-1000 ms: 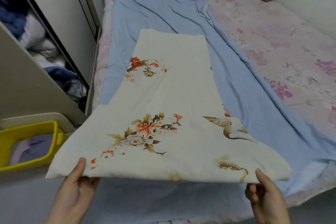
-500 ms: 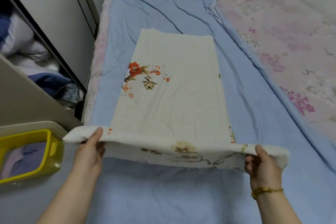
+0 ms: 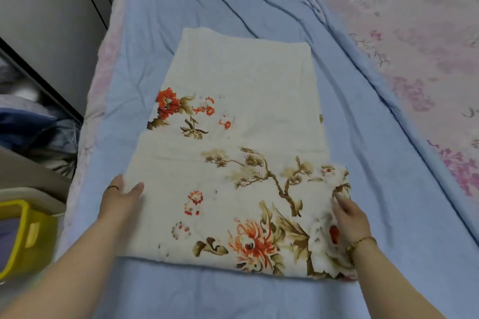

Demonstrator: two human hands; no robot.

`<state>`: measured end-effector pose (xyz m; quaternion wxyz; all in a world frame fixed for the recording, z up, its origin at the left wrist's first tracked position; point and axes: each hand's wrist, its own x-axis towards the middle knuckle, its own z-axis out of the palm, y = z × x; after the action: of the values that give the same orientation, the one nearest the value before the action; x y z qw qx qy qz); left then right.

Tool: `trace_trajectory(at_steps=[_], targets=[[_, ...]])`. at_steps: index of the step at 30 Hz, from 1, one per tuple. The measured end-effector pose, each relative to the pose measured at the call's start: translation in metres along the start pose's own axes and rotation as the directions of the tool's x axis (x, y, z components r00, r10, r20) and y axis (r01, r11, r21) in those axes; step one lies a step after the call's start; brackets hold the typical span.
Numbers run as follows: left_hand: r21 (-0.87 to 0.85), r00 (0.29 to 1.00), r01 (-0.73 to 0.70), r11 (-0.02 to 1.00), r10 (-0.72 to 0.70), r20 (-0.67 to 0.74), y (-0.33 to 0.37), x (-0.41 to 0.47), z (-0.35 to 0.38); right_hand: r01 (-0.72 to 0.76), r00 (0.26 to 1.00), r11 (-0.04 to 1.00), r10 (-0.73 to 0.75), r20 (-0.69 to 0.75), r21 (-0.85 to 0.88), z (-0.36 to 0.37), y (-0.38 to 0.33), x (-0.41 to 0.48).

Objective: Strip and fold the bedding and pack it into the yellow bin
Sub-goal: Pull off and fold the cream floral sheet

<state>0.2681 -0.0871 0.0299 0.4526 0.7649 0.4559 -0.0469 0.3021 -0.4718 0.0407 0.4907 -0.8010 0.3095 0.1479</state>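
Head view: cream floral-print cotton sheet (image 3: pixel 233 153) lies folded flat on the light blue bedsheet (image 3: pixel 375 168), roughly centre of frame. The near half is doubled over the far half; the fold edge runs across the near side, and the doubled layer's far edge shows as a faint horizontal line about midway up. Orange-red flowers and brown branch print face up. The near right corner is slightly rumpled and sticks out past the lower layer.

Left hand (image 3: pixel 120 202) rests palm-down on the left edge of the folded layer, fingers together and extended, thumb spread toward the cloth; not gripping, just pressing flat. A thin dark ring shows on one finger. Right hand (image 3: pixel 350 217) sits on the right edge of the same layer, fingers loosely extended and slightly blurred, touching the cloth; cannot tell whether any fabric is pinched under them. Gold bracelet (image 3: pixel 361 243) on the right wrist.

The blue sheet is creased toward the far end and covers the left and centre of the bed. The pink floral mattress cover (image 3: pixel 420 65) is exposed on the right and along a thin strip at the left edge.

Yellow plastic bin (image 3: pixel 28 235) is at the near left, off the bed, partly cut by the frame, with bluish fabric inside. A grey wardrobe panel (image 3: pixel 51 13) stands far left.
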Motion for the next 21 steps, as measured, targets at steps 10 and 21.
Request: trace_trajectory(at_steps=[10,21], targets=[[0.241,0.99,0.136,0.961,-0.122,-0.073,-0.058,-0.019,-0.002,-0.185,0.954,0.982,0.19,-0.23,0.042,0.006,0.07,-0.032],[0.003,0.988,0.146,0.989,-0.145,-0.054,-0.059,-0.04,-0.009,0.025,0.954,0.999,-0.034,-0.299,-0.035,-0.01,0.056,-0.007]])
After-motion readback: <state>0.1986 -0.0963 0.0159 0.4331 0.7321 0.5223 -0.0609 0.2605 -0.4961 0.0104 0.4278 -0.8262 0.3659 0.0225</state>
